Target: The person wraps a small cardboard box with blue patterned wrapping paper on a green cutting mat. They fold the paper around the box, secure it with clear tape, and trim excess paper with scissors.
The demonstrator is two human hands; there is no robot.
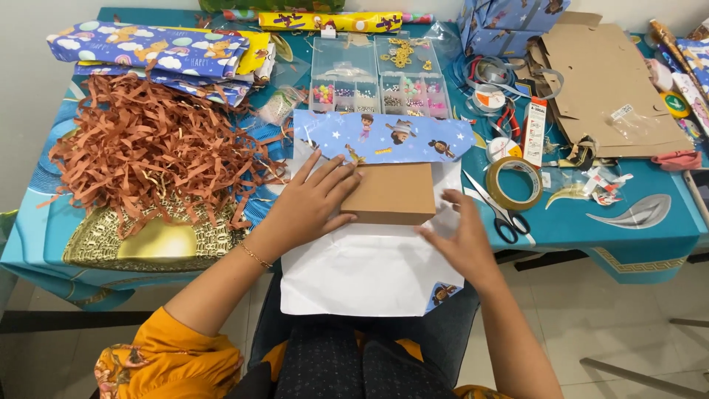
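A small brown cardboard box (391, 193) lies on a sheet of wrapping paper (362, 273), white side up. The sheet's far edge (384, 138) is folded up, showing blue cartoon print. My left hand (310, 203) rests flat against the box's left side, fingers spread over its top edge. My right hand (461, 236) presses on the paper just right of the box, fingers apart. Neither hand grips anything.
A heap of brown shredded paper (148, 148) fills the left of the table. Scissors (498, 210) and a tape roll (513, 183) lie right of the box. Clear bead organizers (380, 74), folded gift wrap (155, 48) and flattened cardboard (605, 81) sit behind.
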